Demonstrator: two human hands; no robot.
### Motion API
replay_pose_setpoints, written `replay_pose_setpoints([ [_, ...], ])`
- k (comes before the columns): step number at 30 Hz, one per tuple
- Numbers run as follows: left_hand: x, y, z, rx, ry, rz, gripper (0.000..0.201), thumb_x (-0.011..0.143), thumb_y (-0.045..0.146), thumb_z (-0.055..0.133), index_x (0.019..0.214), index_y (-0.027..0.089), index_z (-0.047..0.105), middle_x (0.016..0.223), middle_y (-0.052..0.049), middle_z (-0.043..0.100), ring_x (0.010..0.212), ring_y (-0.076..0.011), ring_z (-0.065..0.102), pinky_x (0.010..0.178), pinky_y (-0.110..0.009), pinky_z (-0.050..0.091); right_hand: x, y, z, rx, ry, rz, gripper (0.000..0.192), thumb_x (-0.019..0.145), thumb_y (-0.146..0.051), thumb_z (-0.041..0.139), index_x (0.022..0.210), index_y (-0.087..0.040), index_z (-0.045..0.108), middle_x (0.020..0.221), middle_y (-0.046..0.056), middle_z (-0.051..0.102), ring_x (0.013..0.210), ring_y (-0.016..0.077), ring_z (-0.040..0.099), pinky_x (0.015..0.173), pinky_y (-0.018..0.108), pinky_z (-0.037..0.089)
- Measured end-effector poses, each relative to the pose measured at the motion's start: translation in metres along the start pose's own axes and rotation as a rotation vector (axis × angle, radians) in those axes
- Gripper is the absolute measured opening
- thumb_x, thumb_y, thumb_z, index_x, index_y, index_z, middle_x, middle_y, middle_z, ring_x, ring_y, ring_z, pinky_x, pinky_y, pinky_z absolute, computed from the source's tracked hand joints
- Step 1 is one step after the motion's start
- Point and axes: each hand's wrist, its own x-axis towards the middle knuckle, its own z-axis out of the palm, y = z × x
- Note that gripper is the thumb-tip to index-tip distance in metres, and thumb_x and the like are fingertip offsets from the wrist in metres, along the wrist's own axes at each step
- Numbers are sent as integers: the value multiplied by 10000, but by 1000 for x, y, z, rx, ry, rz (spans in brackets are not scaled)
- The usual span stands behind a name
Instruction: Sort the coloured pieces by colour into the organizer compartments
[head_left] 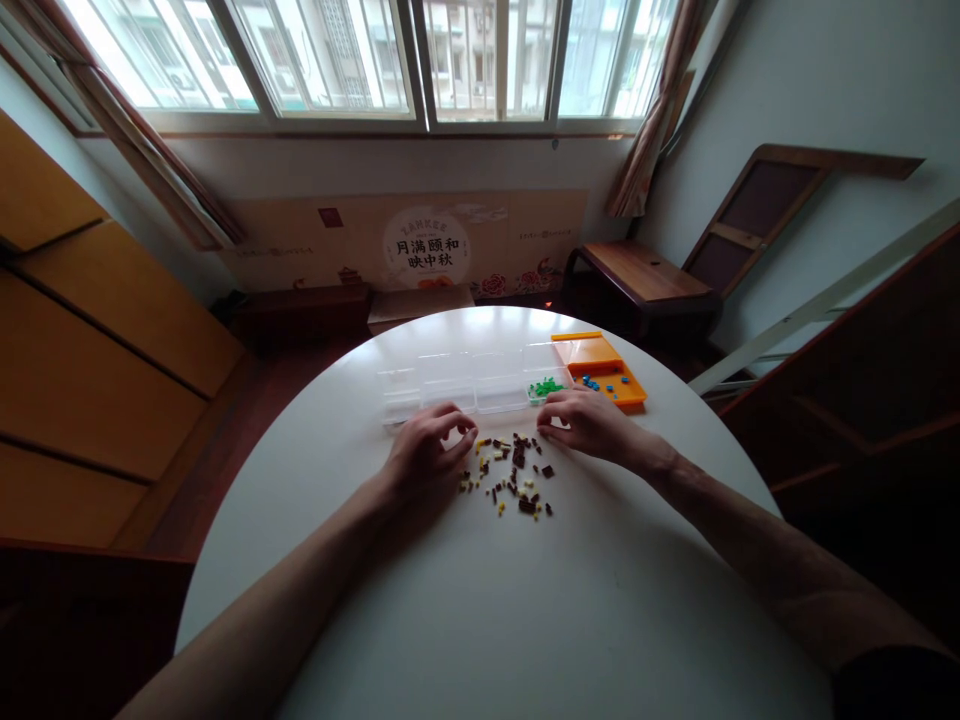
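Small building bricks, dark brown [518, 458] and yellow [501, 509], lie loosely scattered on the white table between my hands. My left hand [431, 440] rests at the left edge of this pile, thumb and forefinger curled together beside some yellow bricks. At the pile's upper right, my right hand [581, 422] has its fingertips drawn together close to a few brown bricks. Anything pinched in either hand is too small to make out. Green bricks [546, 388] sit in a clear compartment box [450, 395] just beyond my hands.
An orange case [634, 392] with its lid open holds several blue bricks [591, 383], behind my right hand. The round white table [480, 620] has its far edge behind the boxes. A wooden stool [645, 270] and a long printed carton [300, 240] stand below the window.
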Motion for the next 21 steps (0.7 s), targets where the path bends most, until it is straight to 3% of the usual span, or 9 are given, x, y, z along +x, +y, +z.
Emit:
replay_pose_setpoints([
  [6,-7,-3,-4,24,4,-10,153,1033,279,680,938,225,787,940,-14,749,706,-134,626,730,-284,492,2,-8,5,7,6,-15,64,992,-163,752,975,-219,778,1003,32,797,887,195,688,854,320,438],
  [10,-9,-4,-5,58,-9,-11,148,1025,274,680,934,226,787,943,-17,752,706,-136,627,725,-283,494,9,-13,4,71,37,-2,72,977,-148,741,978,-212,774,901,13,760,761,161,634,809,312,442],
  [16,-8,-6,-4,72,-21,9,143,1021,259,678,934,228,788,933,-17,750,722,-144,639,744,-289,506,43,-8,6,214,223,-6,54,1004,-212,717,1007,-204,770,951,33,769,786,164,631,824,323,492],
  [21,-5,-5,-3,76,-21,-5,146,1022,262,672,936,227,785,934,-21,746,758,-159,646,747,-292,501,67,0,13,245,233,10,83,1005,-230,731,1056,-195,786,942,32,760,774,152,622,852,336,511],
])
